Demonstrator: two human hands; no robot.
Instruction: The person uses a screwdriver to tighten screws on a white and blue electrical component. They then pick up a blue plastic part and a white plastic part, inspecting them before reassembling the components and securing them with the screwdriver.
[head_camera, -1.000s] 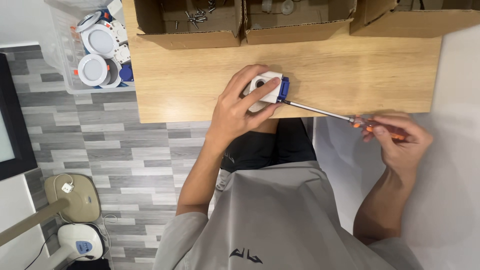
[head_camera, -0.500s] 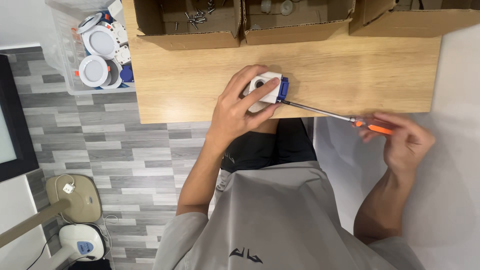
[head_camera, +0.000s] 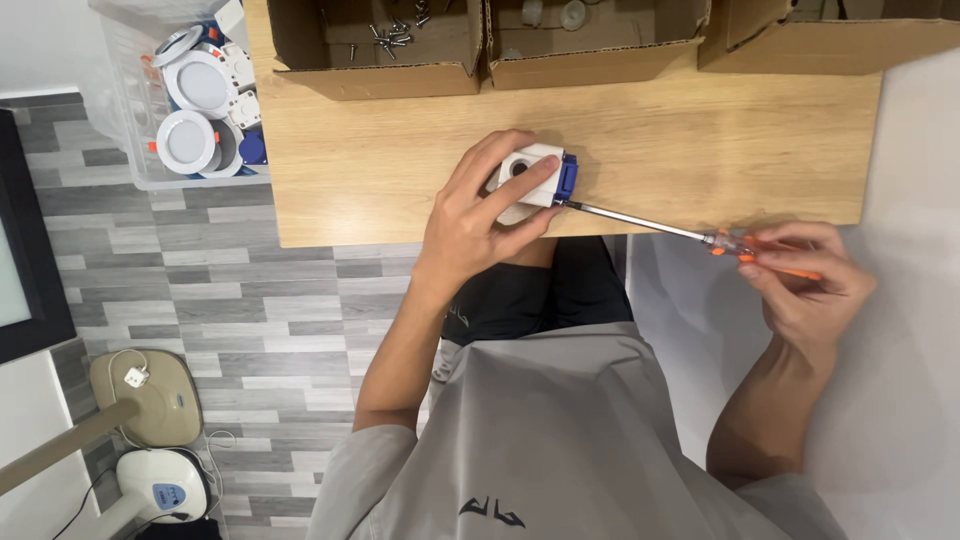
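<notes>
In the head view my left hand (head_camera: 480, 215) is closed over a small white box with a blue end (head_camera: 538, 176), pressing it down on the wooden table (head_camera: 380, 150), and my right hand (head_camera: 800, 285) pinches the orange handle of a long screwdriver (head_camera: 640, 222) whose tip touches the blue end just beside my left fingers. I judge the screw work on this box is in the middle, not finished, because the tip is engaged. Beyond my grip stand cardboard boxes (head_camera: 400, 75) with loose screws (head_camera: 395, 30), and far left a clear bin of round white lamps (head_camera: 195, 100).
</notes>
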